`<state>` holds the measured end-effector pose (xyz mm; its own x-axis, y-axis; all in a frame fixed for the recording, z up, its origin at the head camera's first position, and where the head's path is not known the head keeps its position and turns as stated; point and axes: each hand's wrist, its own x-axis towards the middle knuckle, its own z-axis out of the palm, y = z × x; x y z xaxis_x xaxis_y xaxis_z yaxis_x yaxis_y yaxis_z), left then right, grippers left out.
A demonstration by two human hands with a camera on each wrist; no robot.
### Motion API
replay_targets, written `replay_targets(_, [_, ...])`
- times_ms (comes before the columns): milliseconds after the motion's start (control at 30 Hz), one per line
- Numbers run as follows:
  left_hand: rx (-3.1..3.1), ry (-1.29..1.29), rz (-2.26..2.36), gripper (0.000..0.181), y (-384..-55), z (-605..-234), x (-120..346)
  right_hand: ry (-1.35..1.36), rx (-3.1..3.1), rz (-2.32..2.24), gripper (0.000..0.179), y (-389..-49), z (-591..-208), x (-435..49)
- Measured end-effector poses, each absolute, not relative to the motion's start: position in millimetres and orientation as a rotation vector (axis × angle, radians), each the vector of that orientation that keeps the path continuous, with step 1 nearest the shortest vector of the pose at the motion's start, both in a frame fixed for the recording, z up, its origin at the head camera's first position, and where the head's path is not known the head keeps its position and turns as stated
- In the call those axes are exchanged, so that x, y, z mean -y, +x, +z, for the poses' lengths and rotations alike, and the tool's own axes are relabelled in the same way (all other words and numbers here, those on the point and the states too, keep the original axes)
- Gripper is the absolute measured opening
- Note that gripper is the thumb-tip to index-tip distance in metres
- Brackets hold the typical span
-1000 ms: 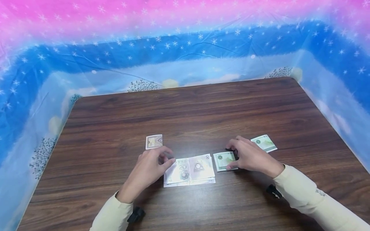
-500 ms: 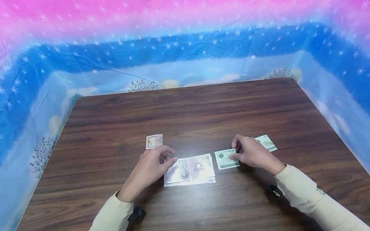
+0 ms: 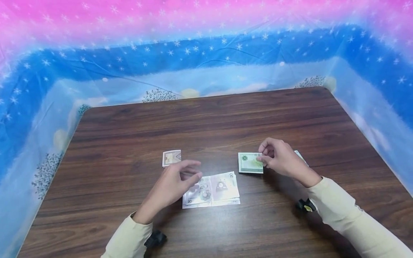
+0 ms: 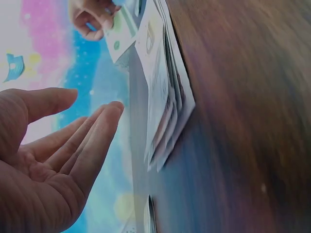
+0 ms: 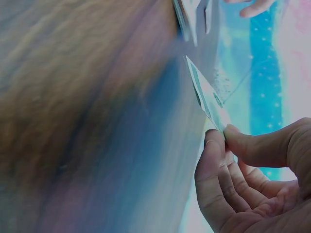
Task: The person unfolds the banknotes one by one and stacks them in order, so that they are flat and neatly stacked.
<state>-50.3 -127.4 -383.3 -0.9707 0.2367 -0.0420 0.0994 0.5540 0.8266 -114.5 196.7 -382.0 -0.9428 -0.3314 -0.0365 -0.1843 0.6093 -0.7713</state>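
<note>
While my right grip (image 3: 282,157) pinches the green note (image 3: 247,163) above the table (image 3: 206,132), beyond and right of the purple stack (image 3: 222,186), my loose, empty left grip (image 3: 175,183) could brush and skew that stack.

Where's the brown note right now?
In the head view, the brown note lies left of centre on the table, just beyond the left hand and to the upper left of the purple notes.

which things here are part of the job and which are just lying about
Apparently in the job:
green banknote, in the grip of the right hand
stack of banknotes, near the left hand

Perhaps just lying about:
brownish banknote, on the table
second green banknote, mostly hidden
</note>
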Motion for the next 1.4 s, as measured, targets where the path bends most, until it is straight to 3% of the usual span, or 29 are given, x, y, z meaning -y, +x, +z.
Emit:
replay_targets(467, [-2.174, 0.202, 1.803, 0.052, -53, -388, 98, -0.515, -2.318, -1.535, 0.019, -117, -371, -158])
replay_targets(767, [-1.9, -0.02, 2.05, 0.042, -55, -385, 95, -0.46, -2.131, -1.714, 0.024, -114, -381, -136])
replay_targets(967, [-1.898, -0.05, 2.074, 0.038, -56, -384, 96, -0.366, -2.16, -1.704, 0.017, -108, -387, -125])
replay_targets(1400, [-1.858, 0.007, 2.104, 0.036, -55, -385, 98, -0.386, -2.041, -1.643, 0.05, -90, -386, -111])
